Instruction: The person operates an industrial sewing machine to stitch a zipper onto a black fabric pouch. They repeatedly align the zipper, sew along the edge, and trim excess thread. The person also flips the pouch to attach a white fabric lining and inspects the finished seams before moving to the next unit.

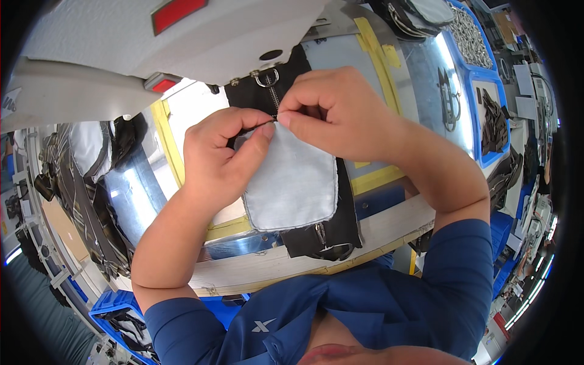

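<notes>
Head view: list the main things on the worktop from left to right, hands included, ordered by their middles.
Dark striped fabric, left yellow tape strip, left hand, light grey fabric panel, right hand, blue tray with dark strips.

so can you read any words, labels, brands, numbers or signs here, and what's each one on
No words or numbers to quote.
Blue shirt: pale angular emblem, a logo shape.
White machine: dark mark near the left rim, too distorted to read; red panel, no legible text.
Pale fabric panel: no text visible.
Anything farther off: too small or blurred.
</notes>
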Motion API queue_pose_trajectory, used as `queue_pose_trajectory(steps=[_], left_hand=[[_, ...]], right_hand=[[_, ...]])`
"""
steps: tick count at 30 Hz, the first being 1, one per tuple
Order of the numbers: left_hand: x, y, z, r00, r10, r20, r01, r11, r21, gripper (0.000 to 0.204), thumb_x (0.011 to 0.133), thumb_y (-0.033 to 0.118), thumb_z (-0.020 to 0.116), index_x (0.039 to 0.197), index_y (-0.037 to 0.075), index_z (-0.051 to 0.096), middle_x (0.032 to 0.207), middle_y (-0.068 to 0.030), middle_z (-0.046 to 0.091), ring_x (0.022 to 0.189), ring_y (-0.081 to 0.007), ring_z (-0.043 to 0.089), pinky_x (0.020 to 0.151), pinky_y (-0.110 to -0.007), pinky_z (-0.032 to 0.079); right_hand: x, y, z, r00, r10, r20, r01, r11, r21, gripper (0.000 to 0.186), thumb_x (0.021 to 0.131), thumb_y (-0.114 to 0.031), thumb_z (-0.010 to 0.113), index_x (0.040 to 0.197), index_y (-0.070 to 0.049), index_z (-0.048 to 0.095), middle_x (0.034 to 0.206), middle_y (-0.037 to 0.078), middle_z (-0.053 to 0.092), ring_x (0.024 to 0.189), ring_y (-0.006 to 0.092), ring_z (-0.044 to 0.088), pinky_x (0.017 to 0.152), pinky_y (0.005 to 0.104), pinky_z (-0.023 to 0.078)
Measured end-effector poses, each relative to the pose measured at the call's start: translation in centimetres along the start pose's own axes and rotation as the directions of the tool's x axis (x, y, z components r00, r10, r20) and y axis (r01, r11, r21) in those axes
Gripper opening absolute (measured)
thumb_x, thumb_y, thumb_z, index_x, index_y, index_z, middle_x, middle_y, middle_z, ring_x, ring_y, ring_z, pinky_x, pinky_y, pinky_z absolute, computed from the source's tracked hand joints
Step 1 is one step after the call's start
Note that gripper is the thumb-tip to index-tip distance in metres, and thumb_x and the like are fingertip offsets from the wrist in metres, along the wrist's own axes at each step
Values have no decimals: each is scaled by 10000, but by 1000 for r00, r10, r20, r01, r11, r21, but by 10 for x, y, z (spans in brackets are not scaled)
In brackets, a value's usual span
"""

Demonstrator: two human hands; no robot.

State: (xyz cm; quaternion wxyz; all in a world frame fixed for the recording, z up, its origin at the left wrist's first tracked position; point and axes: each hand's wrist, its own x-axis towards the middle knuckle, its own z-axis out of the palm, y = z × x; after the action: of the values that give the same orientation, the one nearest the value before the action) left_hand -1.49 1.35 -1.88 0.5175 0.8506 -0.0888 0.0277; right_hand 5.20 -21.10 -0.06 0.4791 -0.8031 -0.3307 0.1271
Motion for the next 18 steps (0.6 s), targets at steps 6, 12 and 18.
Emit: queue_pose_trajectory(steps=[6,12,18], left_hand=[[4,2,0,992,-60,-113,76,986,150,141,903,127,836,964,12,781,849,-100,745,729,-180,685,674,-300,535],[24,1,-9,937,-311,-159,338,922,190,280,931,235,831,893,-32,758,701,-121,695,612,-236,640,616,-355,511],[52,-8,-20,941,-335,-35,315,837,447,340,935,259,843,1058,-44,750,881,-92,746,784,-192,646,758,-339,530]], right_hand=[[3,16,9,978,-190,-89,161,951,-264,101,962,-135,697,954,-34,700,890,123,691,831,354,679,726,449,539],[18,31,8,977,-198,-80,148,898,-415,141,1004,-175,662,1026,-41,700,971,146,701,916,387,682,805,491,545],[39,36,1,994,-93,-58,54,876,-479,231,1014,-204,634,978,15,698,926,229,732,928,445,705,823,547,551]])
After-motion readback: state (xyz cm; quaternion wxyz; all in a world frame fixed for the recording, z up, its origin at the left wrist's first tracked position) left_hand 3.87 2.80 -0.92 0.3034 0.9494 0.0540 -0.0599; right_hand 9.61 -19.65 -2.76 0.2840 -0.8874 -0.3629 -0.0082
